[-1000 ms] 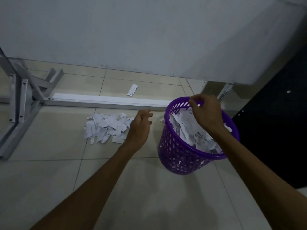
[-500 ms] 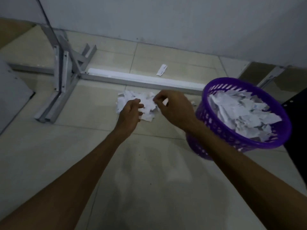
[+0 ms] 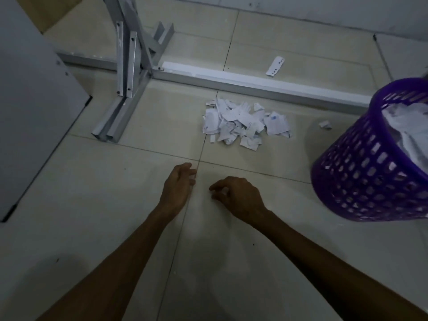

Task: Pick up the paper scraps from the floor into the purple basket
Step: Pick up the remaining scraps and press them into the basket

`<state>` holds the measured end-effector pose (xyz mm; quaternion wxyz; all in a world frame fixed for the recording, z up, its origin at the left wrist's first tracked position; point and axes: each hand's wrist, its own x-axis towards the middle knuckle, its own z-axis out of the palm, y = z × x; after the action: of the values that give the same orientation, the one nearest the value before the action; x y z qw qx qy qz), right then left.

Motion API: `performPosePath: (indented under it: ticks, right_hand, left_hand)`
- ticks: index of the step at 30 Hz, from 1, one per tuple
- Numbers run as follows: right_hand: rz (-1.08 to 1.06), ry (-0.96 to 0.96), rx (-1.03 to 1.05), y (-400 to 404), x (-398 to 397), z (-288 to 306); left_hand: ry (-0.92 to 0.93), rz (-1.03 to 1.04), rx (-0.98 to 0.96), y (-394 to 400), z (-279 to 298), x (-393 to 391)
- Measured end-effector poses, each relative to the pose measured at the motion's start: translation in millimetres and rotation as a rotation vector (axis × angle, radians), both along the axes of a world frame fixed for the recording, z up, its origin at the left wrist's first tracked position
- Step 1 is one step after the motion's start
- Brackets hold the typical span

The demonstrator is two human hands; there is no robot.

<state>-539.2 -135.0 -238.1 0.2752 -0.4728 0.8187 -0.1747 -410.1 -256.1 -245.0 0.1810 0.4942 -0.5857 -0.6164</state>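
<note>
purple basket (image 3: 370,172) (lattice-holed), white paper scraps (image 3: 243,122), beige floor tiles (image 3: 115,205).

The floor (image 3: 231,262) is laid in pale glazed tiles, smooth and faintly glossy, with thin dark grout lines. The frame (image 3: 129,66) is formed of grey painted metal sections with a matt finish (bolt holes are seen in the upright plates). The purple basket (image 3: 370,181) is moulded in perforated plastic with a slight sheen. The paper scraps (image 3: 240,121) are of thin white paper, torn, creased and matt, some faintly printed. The panel (image 3: 27,100) is given a smooth, matt grey surface.
</note>
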Motion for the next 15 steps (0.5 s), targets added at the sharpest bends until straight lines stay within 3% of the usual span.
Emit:
performPosePath:
  ticks: [12, 15]
  right_hand:
    - [0.100, 0.221, -0.086, 3, 27, -17]
    - [0.113, 0.202, -0.097, 11, 34, -17]
  left_hand:
    - [-0.002, -0.030, -0.022, 0, -7, 15]
    - [-0.026, -0.062, -0.044, 2, -12, 27]
